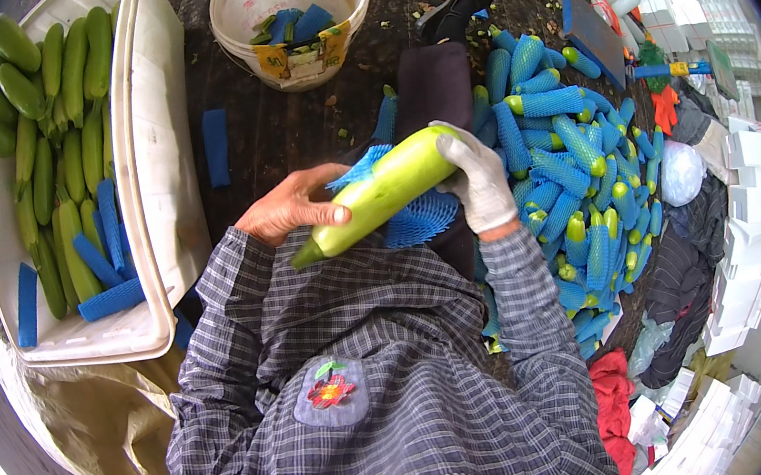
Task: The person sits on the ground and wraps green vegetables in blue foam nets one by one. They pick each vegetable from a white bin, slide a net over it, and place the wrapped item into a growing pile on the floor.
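Note:
A pale green zucchini (388, 182) is held slantwise above my lap, its darker stem end toward the lower left. My left hand (297, 205), bare, has its thumb over the stem half, with its fingers partly hidden behind. Blue foam net (421, 218) shows on both sides of the zucchini and spreads out beneath it. How far it wraps around the underside is hidden. My right hand (477, 178), in a white glove, grips the blunt upper-right end.
At left, a white crate (157, 159) holds bare zucchini (44, 173) and loose blue sleeves (111, 299). A white bucket (297, 68) with scraps stands ahead. Sleeved zucchini (566, 170) are heaped at right, near my outstretched leg (436, 86). Another blue sleeve (217, 147) lies on the floor.

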`<move>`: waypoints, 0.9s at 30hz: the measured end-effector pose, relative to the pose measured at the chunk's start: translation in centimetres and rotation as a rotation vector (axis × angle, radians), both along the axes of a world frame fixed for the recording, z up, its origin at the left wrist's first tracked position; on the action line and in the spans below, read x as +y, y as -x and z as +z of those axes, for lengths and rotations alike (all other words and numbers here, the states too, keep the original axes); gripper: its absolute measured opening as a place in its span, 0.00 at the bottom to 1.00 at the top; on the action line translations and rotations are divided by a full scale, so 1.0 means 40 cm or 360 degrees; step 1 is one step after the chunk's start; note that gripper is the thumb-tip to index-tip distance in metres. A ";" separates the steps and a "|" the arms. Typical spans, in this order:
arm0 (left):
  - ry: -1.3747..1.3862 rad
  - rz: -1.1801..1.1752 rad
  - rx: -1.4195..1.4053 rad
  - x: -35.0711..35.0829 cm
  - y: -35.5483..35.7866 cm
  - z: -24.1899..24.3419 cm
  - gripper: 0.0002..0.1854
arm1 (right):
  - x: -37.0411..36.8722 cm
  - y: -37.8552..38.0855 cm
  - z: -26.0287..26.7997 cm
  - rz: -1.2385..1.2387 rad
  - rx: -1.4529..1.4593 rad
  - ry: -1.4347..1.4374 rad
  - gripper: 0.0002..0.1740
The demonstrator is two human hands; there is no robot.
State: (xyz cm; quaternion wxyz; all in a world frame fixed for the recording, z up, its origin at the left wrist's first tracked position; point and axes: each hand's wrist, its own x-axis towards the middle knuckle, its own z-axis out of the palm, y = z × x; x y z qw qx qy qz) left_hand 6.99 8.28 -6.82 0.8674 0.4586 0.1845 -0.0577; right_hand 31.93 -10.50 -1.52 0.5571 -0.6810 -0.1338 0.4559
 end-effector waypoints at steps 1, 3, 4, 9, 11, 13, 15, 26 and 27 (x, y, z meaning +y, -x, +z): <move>0.0058 0.0030 -0.0026 -0.010 -0.009 -0.003 0.59 | 0.011 0.002 -0.033 -0.0060 0.0033 -0.0073 0.35; 0.0303 0.0120 -0.0006 -0.045 -0.030 -0.028 0.60 | 0.029 -0.009 -0.105 -0.0135 -0.0007 -0.0208 0.36; 0.0415 0.0166 0.0006 -0.062 -0.035 -0.043 0.58 | 0.039 -0.011 -0.118 -0.0201 -0.0039 -0.0190 0.36; 0.0662 0.0713 -0.0021 -0.086 -0.047 -0.042 0.49 | -0.016 -0.025 -0.116 -0.0569 -0.0206 -0.0308 0.43; 0.0694 0.0803 -0.0016 -0.082 -0.038 -0.072 0.48 | -0.085 -0.023 -0.123 -0.0710 -0.0188 -0.0243 0.47; 0.0814 0.0860 -0.0016 -0.089 -0.042 -0.088 0.47 | -0.134 0.015 -0.143 -0.0579 0.0197 -0.0231 0.52; 0.1003 0.0923 -0.0050 -0.097 -0.059 -0.112 0.45 | -0.094 0.058 -0.134 -0.0427 0.0636 -0.0303 0.58; 0.0745 0.0897 0.0049 -0.060 -0.157 -0.157 0.49 | 0.042 -0.080 -0.232 -0.0241 -0.0226 0.0138 0.15; 0.0658 0.0879 0.0013 -0.043 -0.178 -0.140 0.52 | 0.055 -0.072 -0.194 -0.0389 -0.0027 0.0036 0.15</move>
